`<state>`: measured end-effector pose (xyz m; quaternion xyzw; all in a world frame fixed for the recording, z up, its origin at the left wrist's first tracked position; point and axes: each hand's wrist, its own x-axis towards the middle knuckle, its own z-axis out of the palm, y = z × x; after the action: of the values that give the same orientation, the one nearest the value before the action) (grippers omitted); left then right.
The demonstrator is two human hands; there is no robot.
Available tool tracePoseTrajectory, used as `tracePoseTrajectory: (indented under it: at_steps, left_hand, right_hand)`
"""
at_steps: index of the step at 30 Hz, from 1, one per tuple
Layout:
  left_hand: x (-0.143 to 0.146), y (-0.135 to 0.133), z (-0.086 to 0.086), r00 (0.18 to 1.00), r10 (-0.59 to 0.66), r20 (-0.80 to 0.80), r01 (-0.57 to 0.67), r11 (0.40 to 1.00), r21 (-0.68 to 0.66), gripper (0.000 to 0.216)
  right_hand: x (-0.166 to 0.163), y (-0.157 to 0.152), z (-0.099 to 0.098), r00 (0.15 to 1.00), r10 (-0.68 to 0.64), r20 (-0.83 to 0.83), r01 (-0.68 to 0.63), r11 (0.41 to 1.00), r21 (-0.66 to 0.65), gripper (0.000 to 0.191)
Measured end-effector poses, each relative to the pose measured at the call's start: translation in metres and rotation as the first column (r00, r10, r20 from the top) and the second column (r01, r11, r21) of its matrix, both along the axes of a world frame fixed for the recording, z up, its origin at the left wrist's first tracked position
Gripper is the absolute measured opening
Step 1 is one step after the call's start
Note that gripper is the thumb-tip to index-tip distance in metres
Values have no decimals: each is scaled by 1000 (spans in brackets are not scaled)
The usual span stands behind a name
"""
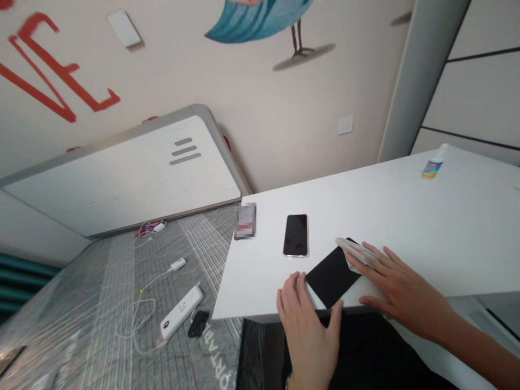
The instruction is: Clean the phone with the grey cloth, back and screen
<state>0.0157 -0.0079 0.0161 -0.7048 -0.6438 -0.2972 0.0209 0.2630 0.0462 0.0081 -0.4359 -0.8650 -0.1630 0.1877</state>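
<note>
From where I stand, the right hand (402, 287) clasps a pale cloth (356, 252) against a black smartphone (332, 276) on the white desk (447, 227); the left hand (309, 330) seems to pinch its near corner. Another phone (296, 235) lies just beside. The spray bottle's (434, 162) label is unreadable; the plastic-wrapped mattress (122, 271) reads "ORTAB".

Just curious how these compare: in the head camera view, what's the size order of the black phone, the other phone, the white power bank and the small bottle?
1. Black phone, though it's nearest the camera.
2. White power bank and other phone: too alike to rank.
3. Small bottle, smallest, and farther away.
</note>
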Motion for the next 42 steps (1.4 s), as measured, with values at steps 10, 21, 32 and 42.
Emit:
tracePoseTrajectory:
  at_steps: [10, 21, 32, 42]
  left_hand:
    - [1, 9, 8, 988, -37, 152, 39, 999, -9, 66]
    - [10, 5, -4, 953, -239, 184, 218, 967, 129, 49]
    - [13, 6, -12, 964, -207, 169, 172, 965, 199, 35]
    - [20, 6, -20, 957, -192, 218, 131, 955, 267, 34]
  right_hand:
    - [-6, -1, 0, 1000, -13, -13, 14, 998, 69, 94]
    - [-4, -6, 15, 978, -64, -201, 60, 998, -25, 87]
    - [-28, -6, 40, 961, 191, -198, -219, 967, -131, 87]
    - [-35, -4, 39, 955, 247, -163, -264, 960, -94, 88]
